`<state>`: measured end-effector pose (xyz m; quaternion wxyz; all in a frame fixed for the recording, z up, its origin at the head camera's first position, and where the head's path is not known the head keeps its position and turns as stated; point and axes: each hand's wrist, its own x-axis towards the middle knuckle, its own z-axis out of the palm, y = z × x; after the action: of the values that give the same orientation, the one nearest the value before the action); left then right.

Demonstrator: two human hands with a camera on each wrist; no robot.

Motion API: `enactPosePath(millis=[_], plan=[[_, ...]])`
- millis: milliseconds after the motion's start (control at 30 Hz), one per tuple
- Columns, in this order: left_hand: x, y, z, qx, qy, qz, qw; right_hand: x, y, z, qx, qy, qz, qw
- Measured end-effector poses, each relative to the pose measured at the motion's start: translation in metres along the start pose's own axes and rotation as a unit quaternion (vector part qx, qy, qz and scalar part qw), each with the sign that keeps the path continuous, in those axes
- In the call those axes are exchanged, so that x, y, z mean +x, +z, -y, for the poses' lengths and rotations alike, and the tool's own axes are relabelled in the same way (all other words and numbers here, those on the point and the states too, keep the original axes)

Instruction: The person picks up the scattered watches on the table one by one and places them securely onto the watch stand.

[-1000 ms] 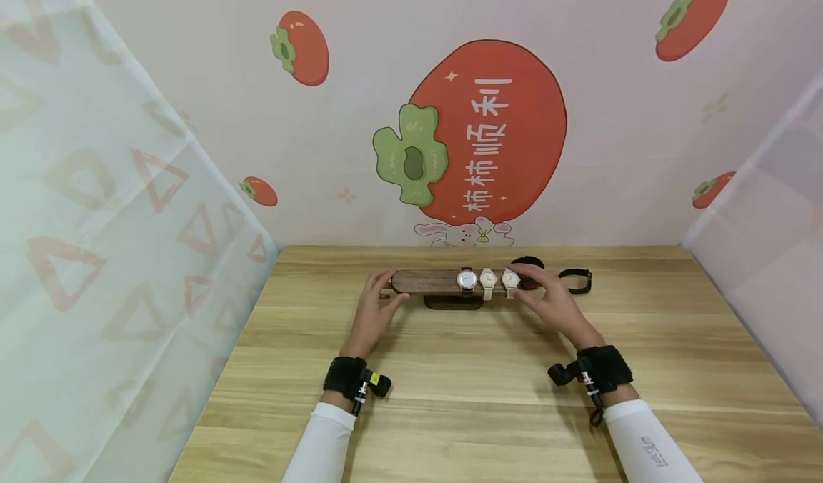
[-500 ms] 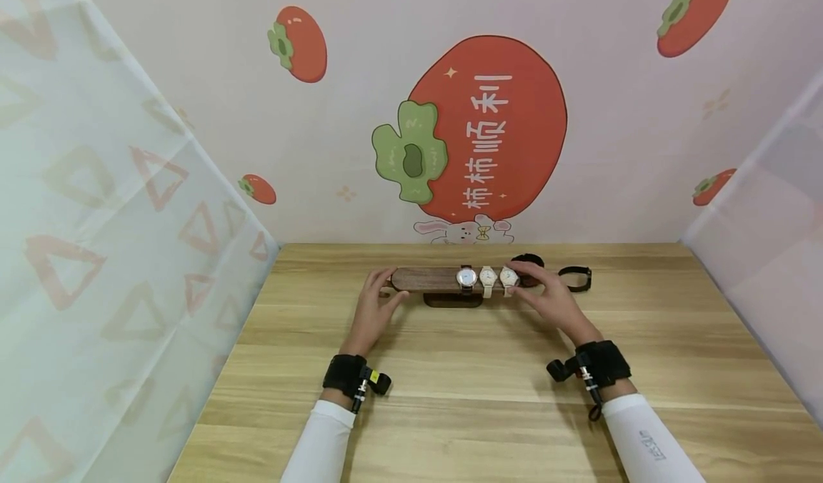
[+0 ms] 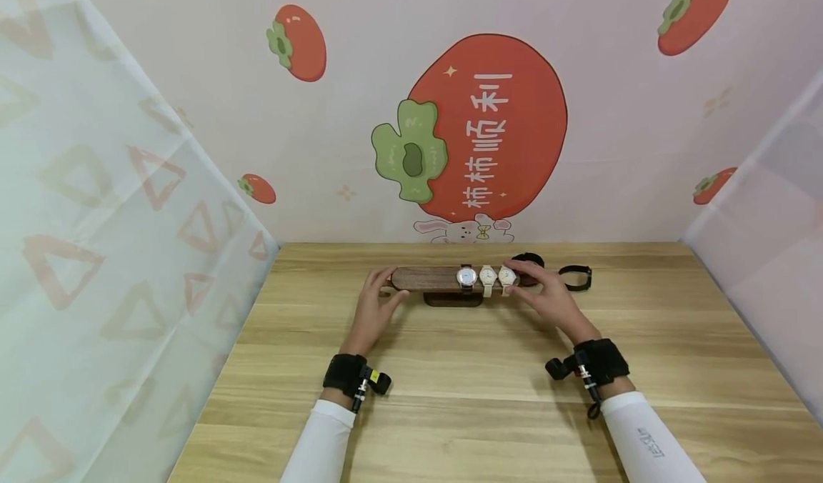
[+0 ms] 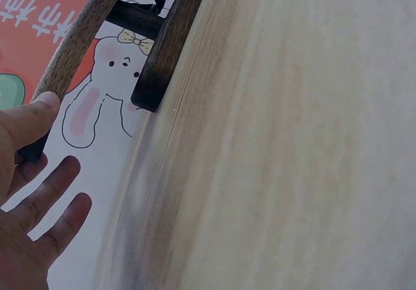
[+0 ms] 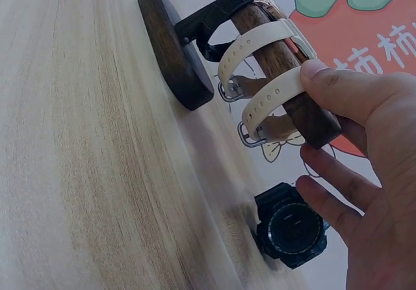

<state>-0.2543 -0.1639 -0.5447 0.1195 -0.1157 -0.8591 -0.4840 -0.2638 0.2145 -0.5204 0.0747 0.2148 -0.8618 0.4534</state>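
Observation:
A dark wooden watch stand point(image 3: 421, 278) has a raised bar over a low base point(image 4: 169, 49). My left hand point(image 3: 373, 311) pinches the bar's left end between thumb and index finger, its other fingers spread. At the opposite end, my right hand point(image 3: 553, 301) pinches a white-strapped watch point(image 3: 507, 276) that is looped round the bar. In the right wrist view the thumb presses on this watch's strap point(image 5: 276, 105), near the bar's end. A second white-strapped watch point(image 3: 488, 276) sits close beside it, then a dark-strapped watch point(image 3: 466, 276) with a round face.
Behind my right hand lies a chunky black watch point(image 5: 292, 228) on the wooden table point(image 3: 450, 411). Farther right is a black looped band point(image 3: 576, 278). A printed backdrop point(image 3: 347, 111) rises at the table's back edge, with fabric walls on both sides.
My right hand has shifted slightly left, sliding the end white-strapped watch along the bar closer to the middle one. My left hand keeps its hold on the stand.

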Motion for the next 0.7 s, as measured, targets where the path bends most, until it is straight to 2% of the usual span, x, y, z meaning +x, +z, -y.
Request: enactPosePath(millis=[300, 700], plan=[[0.0004, 0.0003, -0.0009, -0.004, -0.006, 0.002, 1.0000, -0.0010, -0.0006, 0.0015, 0.003, -0.002, 0.001, 1.0000], [-0.0008, -0.0014, -0.0044, -0.004, -0.017, 0.002, 0.9998, -0.0018, -0.0036, 0.0048, -0.027, -0.005, 0.012, 0.9995]])
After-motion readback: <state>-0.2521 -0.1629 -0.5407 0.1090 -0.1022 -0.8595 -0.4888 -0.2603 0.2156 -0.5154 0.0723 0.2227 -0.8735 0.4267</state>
